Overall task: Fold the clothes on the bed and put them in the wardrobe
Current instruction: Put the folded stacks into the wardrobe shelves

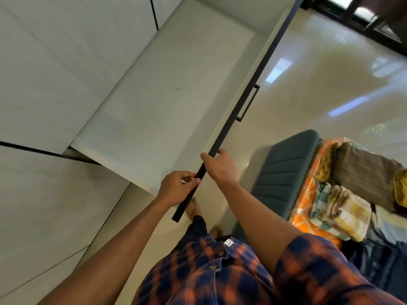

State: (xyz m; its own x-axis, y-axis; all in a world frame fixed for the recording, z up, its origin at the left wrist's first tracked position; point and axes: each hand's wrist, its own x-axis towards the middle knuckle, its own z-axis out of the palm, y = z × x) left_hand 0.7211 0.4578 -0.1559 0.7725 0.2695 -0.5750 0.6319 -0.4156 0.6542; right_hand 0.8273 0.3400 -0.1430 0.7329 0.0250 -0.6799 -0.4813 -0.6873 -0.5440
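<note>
A white wardrobe drawer (pixel 158 102) stands pulled out in front of me, its inside bare. Both hands hold its black front edge (pixel 253 84). My left hand (pixel 176 186) grips the edge near its lower end, thumb on top. My right hand (pixel 220 166) grips the same edge just above it. Folded clothes lie on the bed at the right: a checked cloth stack (pixel 343 212), a brown folded piece (pixel 365 172) and yellow fabric (pixel 326 164). Dark denim (pixel 378 260) lies nearer me.
White wardrobe panels (pixel 55 73) fill the left side. A teal padded bench (pixel 284 170) stands at the foot of the orange-sheeted bed (pixel 308 194). Glossy cream floor (pixel 330 89) stretches beyond the drawer. My bare feet (pixel 193 208) stand below the drawer front.
</note>
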